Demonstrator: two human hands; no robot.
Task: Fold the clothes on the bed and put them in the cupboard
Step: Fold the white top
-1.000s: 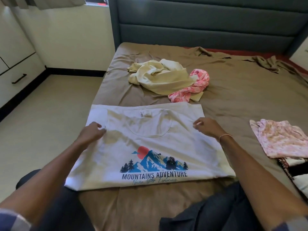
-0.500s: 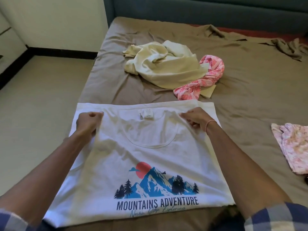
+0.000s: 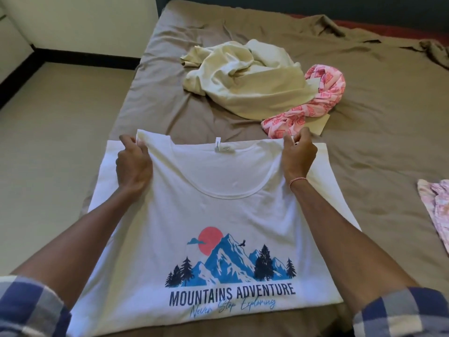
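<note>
A white t-shirt (image 3: pixel 218 215) with a blue mountain print and the words MOUNTAINS ADVENTURE lies print-up at the near edge of the brown bed (image 3: pixel 364 147). My left hand (image 3: pixel 133 164) grips the shirt's left shoulder, and my right hand (image 3: pixel 298 154) pinches its right shoulder. Both shoulders are raised off the sheet, so the neckline stands up between my hands. Beyond the shirt, a crumpled cream garment (image 3: pixel 245 81) and a pink patterned cloth (image 3: pixel 315 100) lie in a heap.
A pale pink floral garment (image 3: pixel 435 212) lies at the right edge of the bed. A rumpled fold of brown sheet (image 3: pixel 435 52) sits at the far right. Beige floor (image 3: pixel 53 132) runs along the left, with a white cupboard (image 3: pixel 9 37) at the far left.
Both hands have taken the shirt's shoulders and lifted them off the bed, towards the far side. The view has moved closer to the shirt.
</note>
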